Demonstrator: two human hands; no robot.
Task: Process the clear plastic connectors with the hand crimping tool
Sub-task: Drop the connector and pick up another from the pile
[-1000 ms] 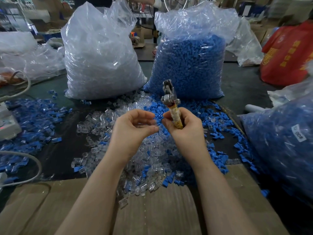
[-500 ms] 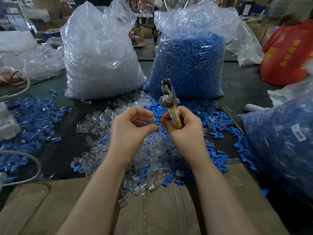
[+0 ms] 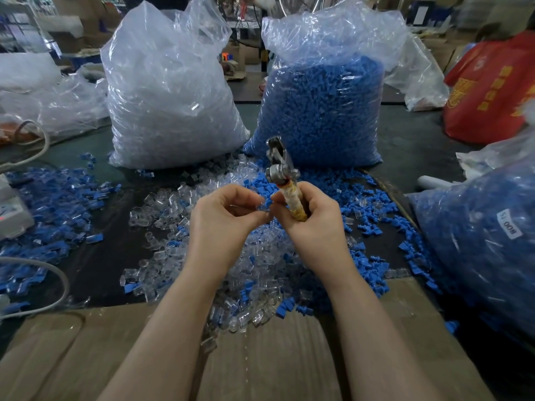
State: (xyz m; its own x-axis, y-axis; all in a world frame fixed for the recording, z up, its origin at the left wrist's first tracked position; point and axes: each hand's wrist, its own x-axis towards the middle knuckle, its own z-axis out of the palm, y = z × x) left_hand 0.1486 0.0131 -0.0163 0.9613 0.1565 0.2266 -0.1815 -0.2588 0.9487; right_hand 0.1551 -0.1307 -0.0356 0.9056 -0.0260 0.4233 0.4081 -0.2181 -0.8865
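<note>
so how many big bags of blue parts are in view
2. One bag of blue parts stands upright behind the crimping tool; another blue bag lies at the right edge. More may sit out of frame.

Both forearms are bare from the bottom edge of the view up to the wrists, with no sleeve showing on either. The left hand (image 3: pixel 224 219) and the right hand (image 3: pixel 314 218) are gloveless. No ring, watch or band shows on the visible fingers or wrists. The visible fingernails look short and unpainted.
</note>
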